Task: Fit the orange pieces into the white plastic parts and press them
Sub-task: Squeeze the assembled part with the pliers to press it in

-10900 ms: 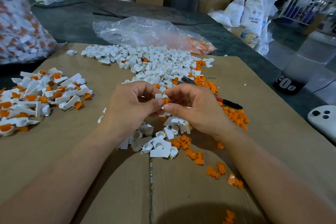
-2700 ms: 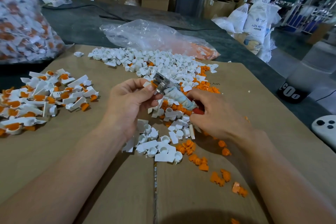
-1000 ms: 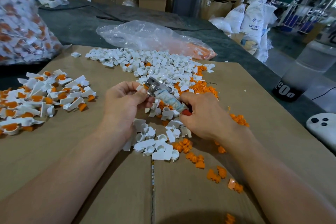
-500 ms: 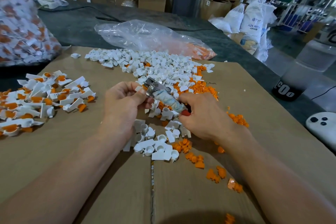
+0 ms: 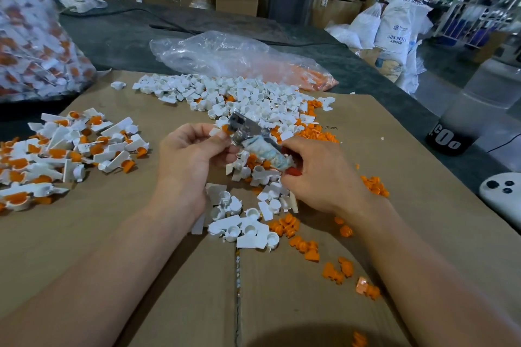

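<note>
Small white plastic parts [image 5: 253, 98] lie heaped in the middle; small orange plastic pieces [image 5: 286, 227] scatter just beside them; fitted white-and-orange assemblies [image 5: 56, 146] pile at left.

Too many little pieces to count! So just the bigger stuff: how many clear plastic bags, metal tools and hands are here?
Clear plastic bags: 2, the left bag and the middle bag
Metal tools: 1, the metal tool
Hands: 2, the left hand pinching a white part, the right hand gripping the tool
Total: 5
</note>
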